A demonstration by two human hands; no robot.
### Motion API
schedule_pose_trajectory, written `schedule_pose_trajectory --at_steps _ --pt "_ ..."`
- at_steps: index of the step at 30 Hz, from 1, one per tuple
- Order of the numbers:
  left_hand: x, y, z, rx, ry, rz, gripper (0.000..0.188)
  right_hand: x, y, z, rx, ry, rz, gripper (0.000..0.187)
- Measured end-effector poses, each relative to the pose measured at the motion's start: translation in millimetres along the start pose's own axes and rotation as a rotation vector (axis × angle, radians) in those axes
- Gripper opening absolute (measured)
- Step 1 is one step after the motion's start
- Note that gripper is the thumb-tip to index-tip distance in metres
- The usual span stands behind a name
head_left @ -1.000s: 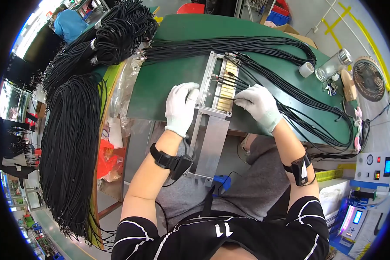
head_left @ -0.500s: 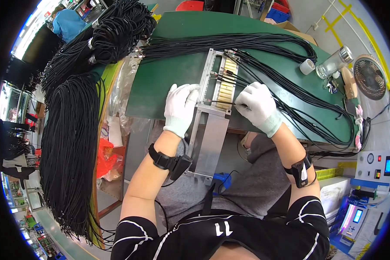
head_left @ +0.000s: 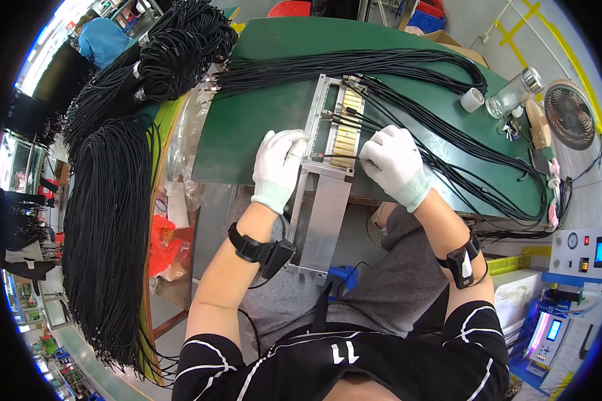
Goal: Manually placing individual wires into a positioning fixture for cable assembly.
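Note:
A long silvery metal fixture [head_left: 324, 227] reaches from the green table over my lap, with a row of yellowish slotted blocks [head_left: 345, 138] along its far part. My left hand [head_left: 277, 167], in a white glove, has its fingers bent round the left rail of the fixture. Across the near blocks lies a thin black cable [head_left: 338, 157], its tip by the rail. My gloved right hand [head_left: 392, 164] pinches this cable just right of the fixture; the fingertips are partly hidden. Farther up, several black cables [head_left: 364, 122] sit in the fixture and trail off rightward.
Bundled black cables [head_left: 107, 234] hang at the left. More cables [head_left: 354, 60] loop across the green table [head_left: 261, 120]. On the right are a tape roll [head_left: 472, 100], a glass bottle [head_left: 515, 93], a fan [head_left: 568, 113] and control boxes [head_left: 575, 257]. A person in blue [head_left: 102, 40] is far left.
Hardly anything differs. The whole view has shifted slightly, and my right hand's fingers look a little more closed on the cable. My left hand stays at the rail.

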State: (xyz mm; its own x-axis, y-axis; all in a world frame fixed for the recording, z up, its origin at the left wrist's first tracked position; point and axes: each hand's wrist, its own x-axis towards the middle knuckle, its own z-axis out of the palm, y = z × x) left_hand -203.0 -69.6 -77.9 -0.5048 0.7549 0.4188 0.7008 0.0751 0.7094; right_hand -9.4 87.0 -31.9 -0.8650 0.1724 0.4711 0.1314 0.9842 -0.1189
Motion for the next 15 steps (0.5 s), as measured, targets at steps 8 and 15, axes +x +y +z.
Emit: schedule_pose_trajectory --at_steps 8,15 --pt "-5 20 7 0.152 -0.069 0.208 0.025 -2 -1 7 0.06 -0.028 0.002 0.013" --pt "-1 24 12 0.331 -0.212 0.295 0.03 7 37 15 -0.161 -0.091 0.298 0.016"
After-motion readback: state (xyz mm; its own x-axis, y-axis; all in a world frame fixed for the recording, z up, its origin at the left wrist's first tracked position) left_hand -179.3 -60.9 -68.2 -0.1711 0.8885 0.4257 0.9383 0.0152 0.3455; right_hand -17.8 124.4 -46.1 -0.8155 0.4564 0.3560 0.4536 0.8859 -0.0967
